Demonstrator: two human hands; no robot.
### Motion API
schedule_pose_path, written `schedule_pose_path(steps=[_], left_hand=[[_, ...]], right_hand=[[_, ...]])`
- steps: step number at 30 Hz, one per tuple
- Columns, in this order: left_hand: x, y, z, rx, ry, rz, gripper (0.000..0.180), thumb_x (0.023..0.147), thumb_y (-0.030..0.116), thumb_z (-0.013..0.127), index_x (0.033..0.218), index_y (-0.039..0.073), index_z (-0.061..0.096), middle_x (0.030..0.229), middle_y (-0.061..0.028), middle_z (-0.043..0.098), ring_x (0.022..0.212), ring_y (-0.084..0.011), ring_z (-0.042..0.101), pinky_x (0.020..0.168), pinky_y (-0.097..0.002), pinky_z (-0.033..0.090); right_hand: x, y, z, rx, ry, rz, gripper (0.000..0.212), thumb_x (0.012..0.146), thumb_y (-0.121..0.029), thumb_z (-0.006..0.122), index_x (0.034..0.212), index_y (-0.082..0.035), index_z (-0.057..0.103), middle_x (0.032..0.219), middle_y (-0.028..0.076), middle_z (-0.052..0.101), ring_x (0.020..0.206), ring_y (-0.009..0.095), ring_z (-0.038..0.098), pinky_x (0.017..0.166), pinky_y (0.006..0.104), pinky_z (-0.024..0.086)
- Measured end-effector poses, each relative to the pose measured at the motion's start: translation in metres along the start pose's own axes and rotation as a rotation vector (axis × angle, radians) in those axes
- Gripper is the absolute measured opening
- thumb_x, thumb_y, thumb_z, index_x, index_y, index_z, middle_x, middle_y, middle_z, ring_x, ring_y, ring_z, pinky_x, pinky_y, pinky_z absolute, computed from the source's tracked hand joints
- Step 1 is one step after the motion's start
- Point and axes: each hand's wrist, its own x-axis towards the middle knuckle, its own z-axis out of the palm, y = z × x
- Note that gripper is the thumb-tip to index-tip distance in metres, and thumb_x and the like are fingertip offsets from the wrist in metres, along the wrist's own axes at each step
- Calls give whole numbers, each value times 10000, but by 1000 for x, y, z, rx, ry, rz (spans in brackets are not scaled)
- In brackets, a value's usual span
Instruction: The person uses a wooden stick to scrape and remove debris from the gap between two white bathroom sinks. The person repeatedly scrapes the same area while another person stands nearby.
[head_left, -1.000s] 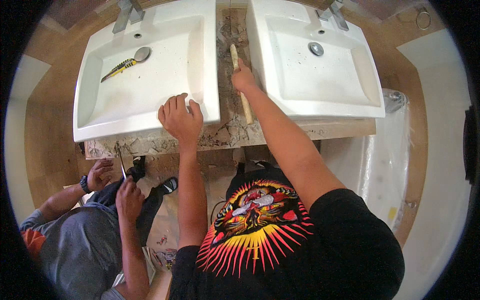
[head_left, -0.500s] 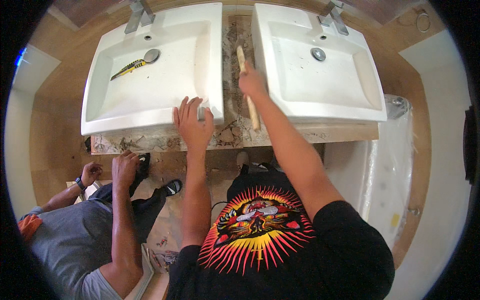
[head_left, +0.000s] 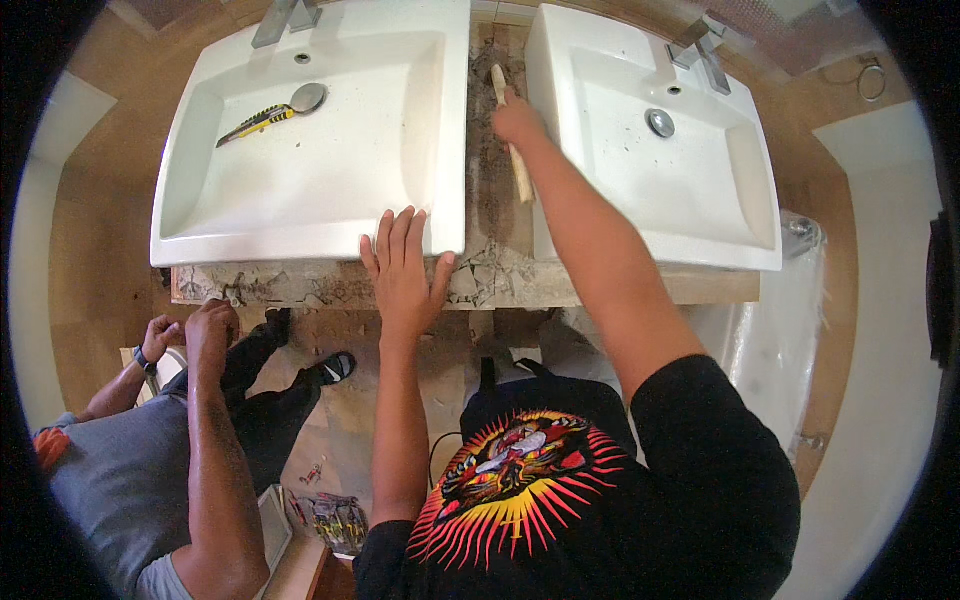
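Observation:
My right hand (head_left: 517, 122) is closed around a pale wooden stick (head_left: 522, 182) in the narrow gap between two white basins. Its far end points toward the wall, and no tool head shows on it. Fingers apart, my left hand (head_left: 405, 290) lies over the front right corner of the left basin (head_left: 290, 246), fingertips on the rim. The right basin (head_left: 690, 256) stands beside my right forearm. Under both basins runs a worn countertop (head_left: 490, 280) with a rough, patchy surface.
A yellow and black utility knife (head_left: 255, 124) lies in the left basin by the drain cover (head_left: 309, 97). Another person (head_left: 130, 500) sits at lower left, hands near the counter. Several tools (head_left: 338, 520) lie on the floor. A plastic-wrapped tub (head_left: 770, 350) is at right.
My right hand has moved farther back along the gap with the wooden stick. My left hand now lies flatter on the basin's corner. The whole view has shifted slightly.

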Motion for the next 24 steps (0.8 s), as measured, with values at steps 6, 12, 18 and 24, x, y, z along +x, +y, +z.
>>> schedule_pose_path(steps=[6, 12, 18, 24], left_hand=[[0, 0, 4, 17, 11, 0, 525, 892, 405, 446, 1301, 80, 396, 1347, -102, 377, 1320, -299, 230, 1075, -522, 34], [-3, -2, 1, 7, -5, 14, 544, 888, 432, 452, 1300, 82, 399, 1330, -106, 391, 1312, -298, 238, 1075, -515, 35], [-2, 0, -2, -12, -18, 4, 542, 884, 419, 463, 1304, 83, 399, 1324, -101, 395, 1310, -285, 243, 1079, -501, 50], [-1, -3, -1, 10, -15, 11, 529, 870, 377, 491, 1304, 88, 405, 1314, -97, 400, 1303, -280, 255, 1073, -508, 71]], right_hand=[[-64, 29, 25, 28, 12, -34, 553, 881, -153, 396, 1414, -126, 250, 1144, 206, 566, 556, 271, 613, 560, 363, 522], [-121, 35, 18, 173, -24, -24, 511, 882, -168, 431, 1368, -62, 313, 1035, 249, 592, 565, 306, 621, 626, 405, 506], [-112, 15, -9, 156, 55, 13, 393, 881, -258, 492, 1095, 71, 476, 825, 249, 620, 562, 354, 609, 675, 457, 485], [-83, -21, -31, 248, 456, -281, 371, 886, -297, 495, 887, 67, 564, 760, 272, 597, 728, 418, 596, 678, 479, 465]])
